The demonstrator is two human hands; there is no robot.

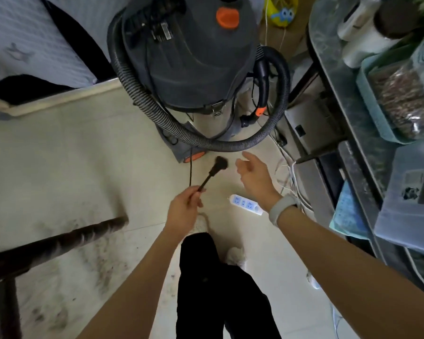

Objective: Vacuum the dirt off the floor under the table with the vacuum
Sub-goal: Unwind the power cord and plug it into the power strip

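My left hand [184, 208] pinches the black cord just below its plug [220, 163], which tilts up toward my right hand [252, 176]; the right hangs open, fingers relaxed, holding nothing, above a white power strip [246, 204] lying on the floor [83, 155]. Ahead stands the vacuum [189, 52]: a dark grey drum with an orange cap, a ribbed black hose [142, 94] looped around its base. No writing is legible. Dark dirt [96, 260] streaks the tiles beneath the table rail [54, 243] at lower left. A cluttered tabletop [348, 99] bounds the right; pale tiles lie between.
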